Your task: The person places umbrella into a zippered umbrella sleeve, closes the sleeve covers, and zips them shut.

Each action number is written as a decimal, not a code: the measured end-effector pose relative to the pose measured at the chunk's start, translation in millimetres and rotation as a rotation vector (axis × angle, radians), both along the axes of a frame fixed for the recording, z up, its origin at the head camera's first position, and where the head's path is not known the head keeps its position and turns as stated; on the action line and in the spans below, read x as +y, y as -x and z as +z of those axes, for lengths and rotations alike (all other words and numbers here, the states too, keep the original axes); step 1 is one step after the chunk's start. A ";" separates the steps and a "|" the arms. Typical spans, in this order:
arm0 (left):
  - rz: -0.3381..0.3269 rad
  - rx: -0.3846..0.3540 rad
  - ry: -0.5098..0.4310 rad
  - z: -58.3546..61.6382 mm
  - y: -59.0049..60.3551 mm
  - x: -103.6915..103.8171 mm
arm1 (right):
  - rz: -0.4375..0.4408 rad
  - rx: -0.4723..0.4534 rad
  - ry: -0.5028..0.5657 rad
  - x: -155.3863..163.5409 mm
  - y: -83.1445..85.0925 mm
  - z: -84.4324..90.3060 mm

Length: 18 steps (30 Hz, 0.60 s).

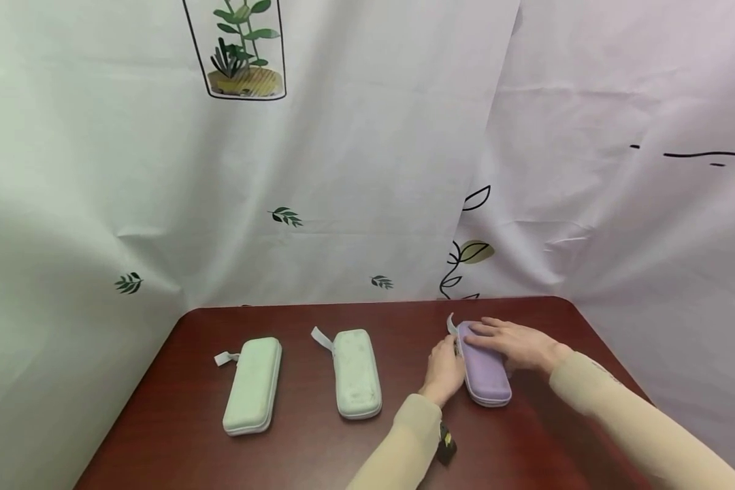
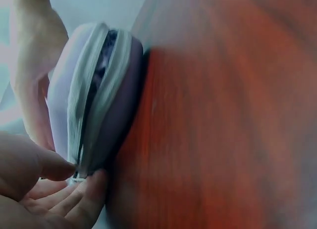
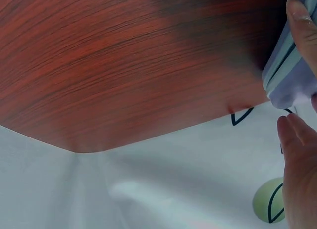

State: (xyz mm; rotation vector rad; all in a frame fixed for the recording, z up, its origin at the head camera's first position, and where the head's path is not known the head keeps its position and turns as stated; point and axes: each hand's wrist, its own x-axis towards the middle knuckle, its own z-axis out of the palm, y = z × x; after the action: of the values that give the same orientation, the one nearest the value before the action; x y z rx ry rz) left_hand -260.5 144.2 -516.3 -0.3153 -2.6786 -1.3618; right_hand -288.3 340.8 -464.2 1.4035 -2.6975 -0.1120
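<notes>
A purple zippered case (image 1: 485, 371) lies at the right of the table, a pale strap at its far left corner. My left hand (image 1: 445, 371) is at its left side, pinching the zipper pull (image 2: 78, 178) between thumb and fingers. In the left wrist view, the zipper seam stands parted along this side, with a dark patterned inside showing in the gap. My right hand (image 1: 520, 344) rests on the lid with its fingers extended. Its thumb (image 3: 303, 28) presses the case's right side.
Two pale green zippered cases, one in the middle (image 1: 356, 374) and one at the left (image 1: 253, 384), lie on the dark red table (image 1: 306, 449). Each has a white strap. A white printed curtain (image 1: 355, 170) hangs behind the table and along its sides.
</notes>
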 end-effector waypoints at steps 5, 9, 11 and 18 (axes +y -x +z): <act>0.015 0.011 0.061 0.9 11.0 -0.9 | 0.007 0.006 -0.007 -1.4 0.9 2.1; 0.015 0.042 0.111 0.6 15.9 -1.7 | -0.013 -0.009 -0.028 -1.2 -0.3 3.2; 0.015 0.086 0.145 0.3 16.2 -2.1 | -0.017 -0.009 -0.030 -1.2 -1.0 3.3; 0.034 0.186 0.380 -0.5 13.4 0.4 | -0.025 -0.009 -0.030 -4.4 -2.8 2.7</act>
State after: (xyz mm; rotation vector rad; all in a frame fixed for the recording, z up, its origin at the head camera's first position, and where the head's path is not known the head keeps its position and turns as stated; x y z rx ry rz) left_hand -273.9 144.6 -516.8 -0.4061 -2.7513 -0.7628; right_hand -285.5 336.5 -461.5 1.3819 -2.7326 -0.1489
